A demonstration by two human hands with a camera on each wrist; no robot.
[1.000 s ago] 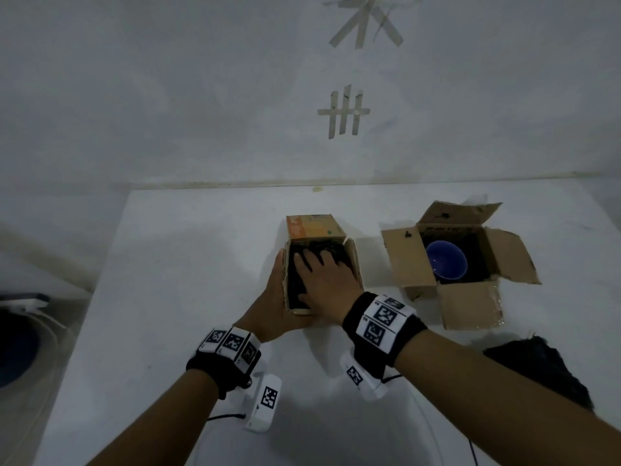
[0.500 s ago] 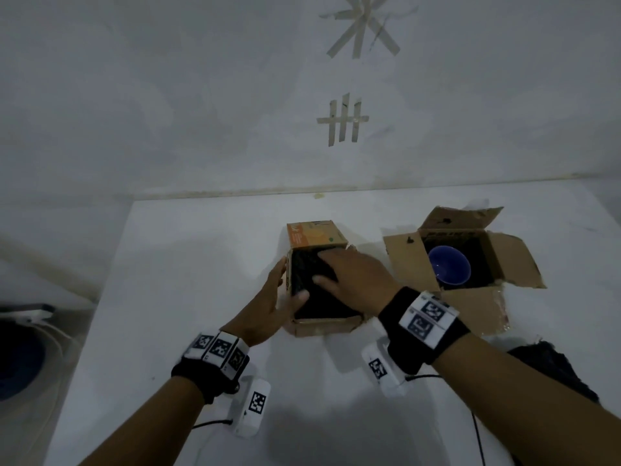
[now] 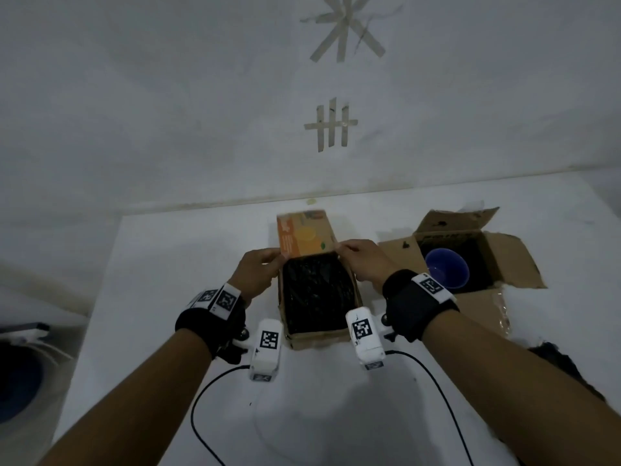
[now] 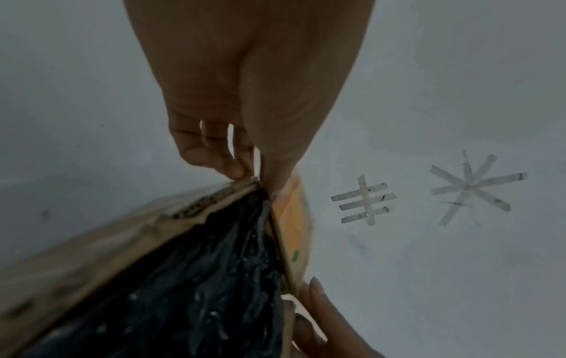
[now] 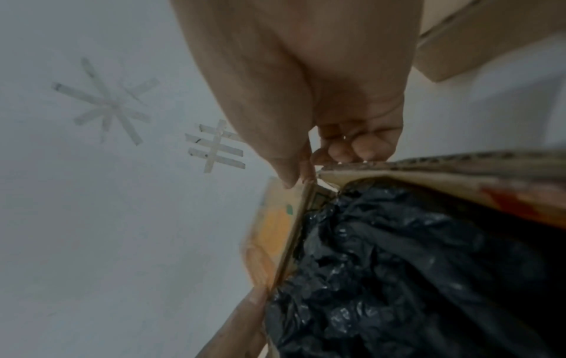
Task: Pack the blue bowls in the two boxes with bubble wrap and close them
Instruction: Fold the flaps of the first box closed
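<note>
At the far left, off the table's edge, a dark blue round thing (image 3: 15, 381) sits low down, too dim to make out. The white table (image 3: 168, 297) runs back to a pale wall carrying two tape marks (image 3: 331, 126). Near the middle stands the small box (image 3: 316, 338), its orange-printed far flap (image 3: 305, 235) raised and tilted. The left hand (image 3: 257, 275) pinches that flap's left corner between thumb and curled fingers; the left wrist view shows the thumb (image 4: 275, 157) on the orange face and the fingertips (image 4: 228, 167) at the box's corner. Inside the box, black bubble wrap (image 3: 317, 292) fills the opening right up to the rim, and any bowl beneath it is hidden. The right hand (image 3: 364, 264) grips the flap's right corner the same way, thumb on the printed side and fingers (image 5: 358, 147) curled behind, as the right wrist view shows. Just right of it sits the larger box (image 3: 477, 311), all four flaps spread wide, touching or nearly touching the small one. A blue bowl (image 3: 447, 272) rests upright in its dark interior, uncovered. Near the right edge, closer to the person, a dark crumpled heap (image 3: 557, 359) lies on the table, partly hidden behind the right forearm.
</note>
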